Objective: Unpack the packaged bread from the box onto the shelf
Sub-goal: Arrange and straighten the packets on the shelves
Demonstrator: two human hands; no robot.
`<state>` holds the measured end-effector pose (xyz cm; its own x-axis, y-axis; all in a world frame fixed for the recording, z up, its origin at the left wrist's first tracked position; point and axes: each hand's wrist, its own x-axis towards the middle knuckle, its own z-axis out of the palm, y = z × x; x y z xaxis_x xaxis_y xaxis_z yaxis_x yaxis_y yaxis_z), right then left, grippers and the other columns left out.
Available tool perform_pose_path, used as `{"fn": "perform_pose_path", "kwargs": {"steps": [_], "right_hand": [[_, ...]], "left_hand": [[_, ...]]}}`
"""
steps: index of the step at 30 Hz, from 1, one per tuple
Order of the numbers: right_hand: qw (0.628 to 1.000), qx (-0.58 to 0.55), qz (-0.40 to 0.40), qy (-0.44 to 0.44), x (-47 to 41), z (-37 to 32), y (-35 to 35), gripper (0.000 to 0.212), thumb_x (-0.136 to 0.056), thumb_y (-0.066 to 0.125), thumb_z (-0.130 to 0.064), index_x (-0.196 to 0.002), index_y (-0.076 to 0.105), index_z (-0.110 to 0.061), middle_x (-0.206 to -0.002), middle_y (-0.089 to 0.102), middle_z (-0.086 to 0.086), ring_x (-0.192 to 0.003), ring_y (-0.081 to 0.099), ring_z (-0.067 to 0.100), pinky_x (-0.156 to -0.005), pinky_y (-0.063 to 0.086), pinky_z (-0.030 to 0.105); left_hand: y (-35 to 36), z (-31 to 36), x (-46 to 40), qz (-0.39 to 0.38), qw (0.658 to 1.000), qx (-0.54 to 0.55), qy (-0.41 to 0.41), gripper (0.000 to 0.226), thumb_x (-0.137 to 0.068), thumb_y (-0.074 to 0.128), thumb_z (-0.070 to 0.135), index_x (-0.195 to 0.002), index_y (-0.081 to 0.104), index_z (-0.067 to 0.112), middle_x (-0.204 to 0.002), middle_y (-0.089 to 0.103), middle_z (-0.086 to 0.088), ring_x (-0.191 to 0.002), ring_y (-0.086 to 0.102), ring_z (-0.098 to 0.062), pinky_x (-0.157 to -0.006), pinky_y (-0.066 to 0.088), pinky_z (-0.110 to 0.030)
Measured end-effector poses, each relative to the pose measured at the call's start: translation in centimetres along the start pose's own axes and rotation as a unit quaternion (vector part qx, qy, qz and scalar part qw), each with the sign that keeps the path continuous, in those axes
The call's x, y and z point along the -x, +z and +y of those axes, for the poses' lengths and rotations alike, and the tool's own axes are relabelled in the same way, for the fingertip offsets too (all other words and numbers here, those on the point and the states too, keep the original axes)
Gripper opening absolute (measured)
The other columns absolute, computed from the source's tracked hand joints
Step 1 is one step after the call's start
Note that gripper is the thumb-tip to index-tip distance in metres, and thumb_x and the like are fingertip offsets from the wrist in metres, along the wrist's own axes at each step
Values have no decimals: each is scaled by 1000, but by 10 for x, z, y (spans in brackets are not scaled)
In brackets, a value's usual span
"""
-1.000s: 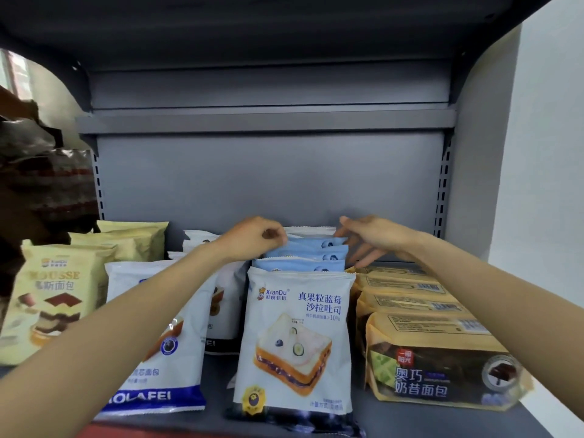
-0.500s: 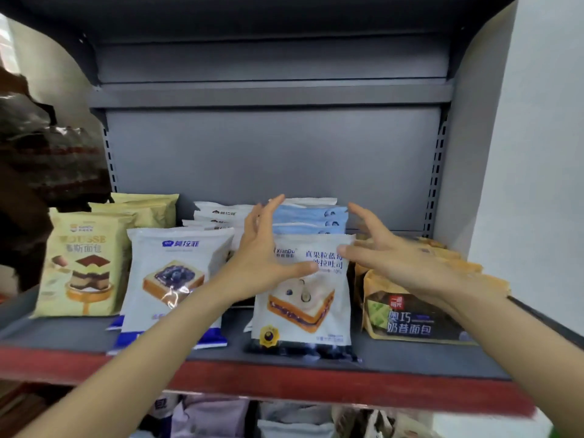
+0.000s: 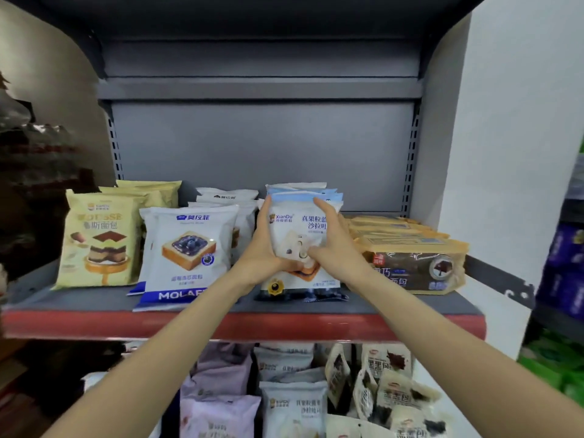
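Grey shelf [image 3: 94, 300], both hands' grip round front blueberry bread pack [image 3: 305, 279], left hand [image 3: 264, 257], right hand [image 3: 336, 251], near red edge [image 3: 240, 325]

Light: dim, even indoor light; the white wall [image 3: 512, 153] on the right is brightest.
Shadow: deep under the upper shelf [image 3: 259, 86].
Focus: soft throughout; left edge smeared, possibly motion blur.
Distortion: wide-angle bending at the edges.

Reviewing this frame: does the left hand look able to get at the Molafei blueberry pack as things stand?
Probably yes. The Molafei pack stands at the shelf front, just beside the left hand, with nothing in front of it. But that hand now holds the XianDu pack together with the right hand, so it must let go first.
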<state>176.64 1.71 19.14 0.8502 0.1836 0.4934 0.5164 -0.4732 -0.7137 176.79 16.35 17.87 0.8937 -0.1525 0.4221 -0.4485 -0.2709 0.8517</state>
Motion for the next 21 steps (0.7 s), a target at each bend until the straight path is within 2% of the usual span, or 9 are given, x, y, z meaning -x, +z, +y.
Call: {"fn": "perform_pose_path", "kwargs": {"steps": [3,5,7,9,12,14,15,18,21], "right_hand": [[999,-8,19,34,-1,-1,2,87,-76,59,4,-144,21,-36,-151,11,8,-104,37,12,-80,41,20],[998,-11,14,53,0,1,4,88,-76,59,1,-143,19,-40,-148,13,9,-105,38,15,-77,46,17],[997,-12,-3,71,1,2,5,89,-78,59,-3,-145,14,-41,-143,17,9,-101,41,17,-59,42,6],[997,-4,-21,79,0,3,1,94,-79,62,-7,-145,6,-43,-143,18,11,-101,43,19,-55,38,7],[997,0,-28,76,-2,7,-3,101,-80,67,-14,-144,-3,-48,-143,21,13,-105,43,23,-78,41,21],[997,-5,-15,71,-2,12,-2,102,-80,71,-23,-145,-5,-47,-145,22,12,-117,40,24,-95,36,29],[997,-10,-10,70,-3,15,-1,103,-79,73,-28,-145,-5,-46,-147,21,11,-125,36,25,-100,32,31],[997,-38,-13,70,-7,20,5,107,-75,76,-37,-144,-4,-49,-148,21,7,-132,32,24,-109,31,36],[995,-67,-2,69,-12,20,8,111,-69,80,-38,-140,-3,-57,-145,24,8,-128,38,24,-109,35,42]], "left_hand": [[3,0,-7,17,999,-24,14,137,-55,80,-17,-146,-11,32,-135,32,17,-119,46,-5,-82,52,-20],[3,4,-9,17,999,-45,8,140,-55,82,-14,-146,-17,24,-133,23,17,-123,37,-6,-89,46,-20],[0,7,-9,4,999,-48,-16,137,-60,80,-13,-146,-20,22,-121,17,22,-119,33,-2,-80,45,-10],[-5,8,-8,-16,998,-59,-29,135,-64,80,-8,-146,-23,25,-116,20,24,-114,37,-3,-67,44,-1],[-10,11,-6,-46,996,-64,-28,135,-67,81,-2,-144,-27,26,-114,17,32,-115,31,1,-60,35,7],[-10,12,-3,-56,997,-58,-20,135,-68,79,-5,-143,-28,26,-102,7,40,-115,25,6,-61,34,8],[-10,9,-3,-61,996,-61,-14,134,-69,78,-7,-143,-29,27,-100,7,41,-113,30,7,-63,36,6],[-9,-2,-3,-87,994,-67,-8,136,-67,77,-12,-142,-28,32,-109,24,40,-94,47,22,-69,46,-6],[-13,-15,-15,-93,992,-82,7,139,-64,79,-12,-141,-26,37,-121,33,31,-103,51,15,-80,53,-18]]}}
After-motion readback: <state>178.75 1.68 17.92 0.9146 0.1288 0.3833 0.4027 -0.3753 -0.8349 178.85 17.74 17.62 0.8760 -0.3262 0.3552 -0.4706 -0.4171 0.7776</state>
